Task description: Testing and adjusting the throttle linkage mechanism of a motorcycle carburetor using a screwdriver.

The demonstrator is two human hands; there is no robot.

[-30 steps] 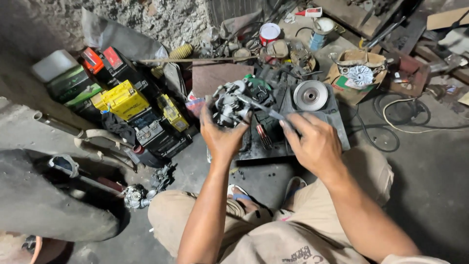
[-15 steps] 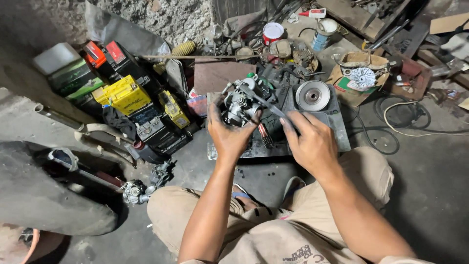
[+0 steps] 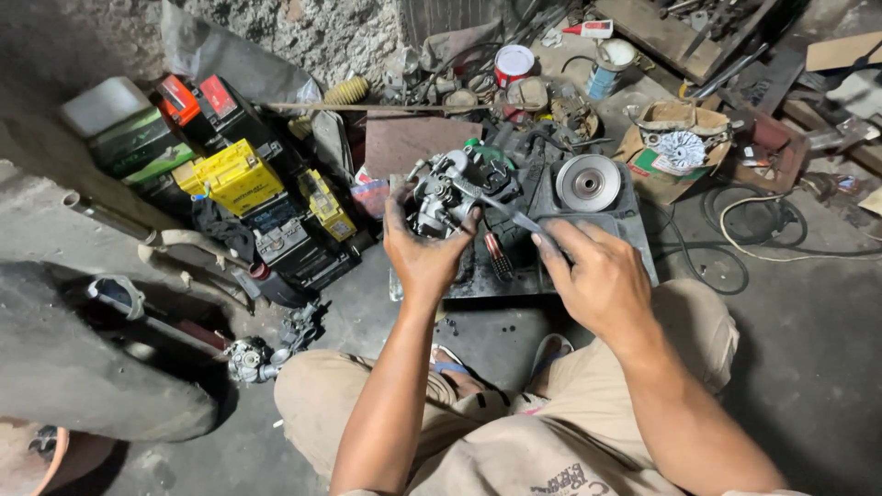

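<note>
the grey concrete floor [image 3: 808,367] of a crowded workshop carries everything here, and the person sits low on it with knees apart, so the work stays between the legs and close to the eyes. in front of the knees lies a dark, oily, flat metal tray [image 3: 634,234], which seems to serve as the working surface and to catch small parts and dirt. to the left of it stands a heap of box-shaped batteries, the yellow ones [image 3: 234,174] on top of black ones, pushed against the rough wall, out of the way. on the tray rests a round silver metal disc [image 3: 588,182], apart from the hands.

the left hand [image 3: 424,253] is closed around the small grey metal carburettor [image 3: 446,188], and the fingers wrap it from below, lifting it a little over the left end of the tray; i think this grip keeps the body steady and turns it towards the tool. the right hand [image 3: 597,276] is closed around the handle of a thin dark screwdriver-like tool [image 3: 501,209], whose tip reaches the carburettor. the handle itself is hidden in the palm.
</note>
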